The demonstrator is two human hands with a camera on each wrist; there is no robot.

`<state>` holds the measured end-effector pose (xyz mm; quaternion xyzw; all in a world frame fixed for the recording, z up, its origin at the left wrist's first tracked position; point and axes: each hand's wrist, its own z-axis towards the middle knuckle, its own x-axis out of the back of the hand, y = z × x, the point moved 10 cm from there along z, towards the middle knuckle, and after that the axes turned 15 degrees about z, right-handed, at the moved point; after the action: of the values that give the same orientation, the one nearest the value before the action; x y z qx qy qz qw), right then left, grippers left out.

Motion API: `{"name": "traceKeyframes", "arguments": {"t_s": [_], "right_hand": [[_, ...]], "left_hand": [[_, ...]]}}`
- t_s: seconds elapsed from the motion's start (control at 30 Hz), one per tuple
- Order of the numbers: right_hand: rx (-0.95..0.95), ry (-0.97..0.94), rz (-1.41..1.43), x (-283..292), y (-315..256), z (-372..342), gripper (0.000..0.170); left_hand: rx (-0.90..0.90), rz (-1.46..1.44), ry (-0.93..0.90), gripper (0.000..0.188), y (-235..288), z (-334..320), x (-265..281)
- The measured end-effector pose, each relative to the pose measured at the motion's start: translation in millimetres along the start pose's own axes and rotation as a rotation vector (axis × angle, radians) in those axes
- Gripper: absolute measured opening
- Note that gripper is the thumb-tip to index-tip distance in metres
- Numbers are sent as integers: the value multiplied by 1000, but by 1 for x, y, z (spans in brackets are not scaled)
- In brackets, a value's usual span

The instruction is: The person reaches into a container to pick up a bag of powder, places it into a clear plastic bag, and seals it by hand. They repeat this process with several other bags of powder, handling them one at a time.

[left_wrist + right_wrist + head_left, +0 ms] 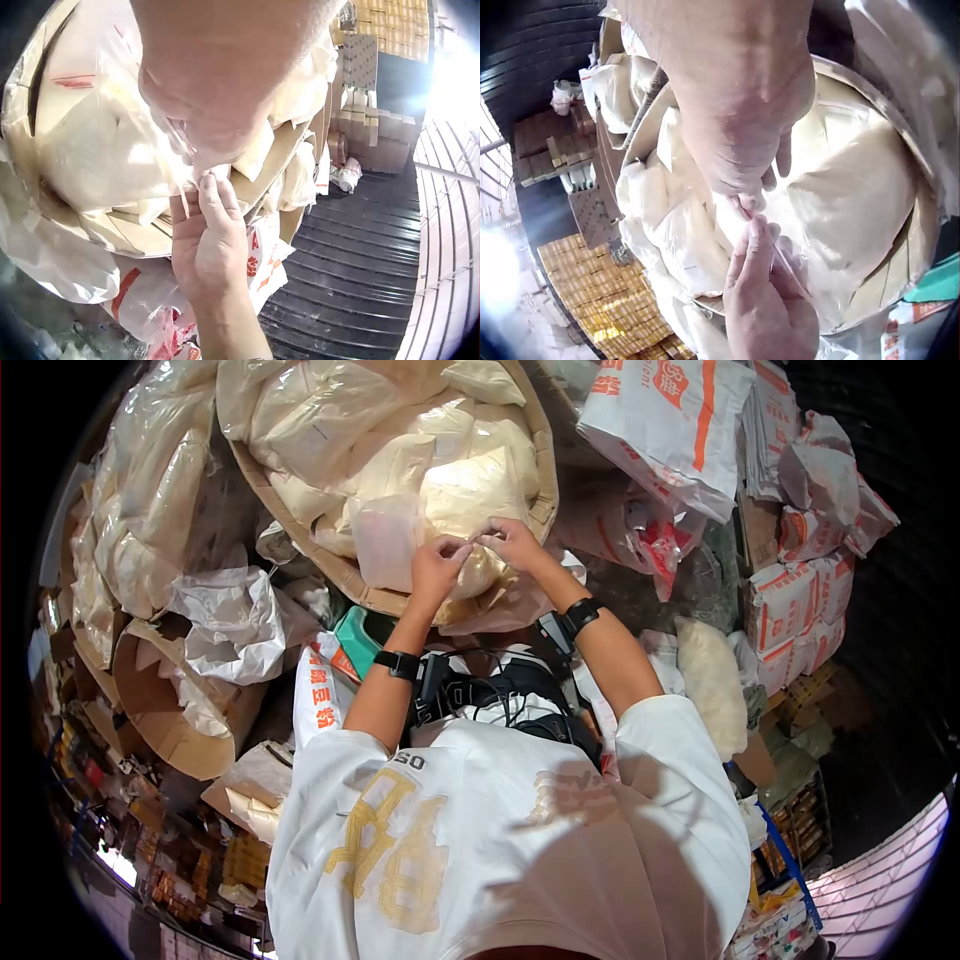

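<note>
Both hands meet at the mouth of a clear plastic bag [847, 217] filled with pale yellow powder. My left hand [440, 568] pinches the bag's edge between thumb and fingertips. Right beside it, my right hand [515, 547] pinches the same edge, fingertips almost meeting the left ones. A thin red line shows along the plastic by the fingers in the right wrist view. The bag lies among several similar bags in a large round cardboard drum [548, 450]. An emptier translucent plastic piece [385, 545] lies just left of my left hand.
White sacks with orange print [660, 420] stand at the upper right, and more printed packs [800, 610] are stacked below. A second cardboard drum [180, 710] lies tilted at left, near a crumpled white bag [235, 625]. A green object [358, 643] stands close to the left forearm.
</note>
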<state>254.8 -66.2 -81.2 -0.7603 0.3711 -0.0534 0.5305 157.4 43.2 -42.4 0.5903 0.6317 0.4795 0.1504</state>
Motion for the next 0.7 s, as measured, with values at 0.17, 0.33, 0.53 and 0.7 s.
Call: {"name": "traceKeyframes", "arguments": {"t_s": [0.17, 0.33, 0.53, 0.7], "right_hand": [[14, -14, -286, 3, -23, -9, 16], [51, -61, -384, -5, -36, -9, 14], [76, -64, -320, -5, -47, -8, 12], [7, -23, -354, 1, -55, -9, 14]], "left_hand": [[23, 22, 4, 18, -11, 4, -11], [58, 25, 11, 16, -9, 1, -10], [-7, 133, 102, 15, 8, -2, 2], [-111, 288, 167, 14, 12, -15, 24]]}}
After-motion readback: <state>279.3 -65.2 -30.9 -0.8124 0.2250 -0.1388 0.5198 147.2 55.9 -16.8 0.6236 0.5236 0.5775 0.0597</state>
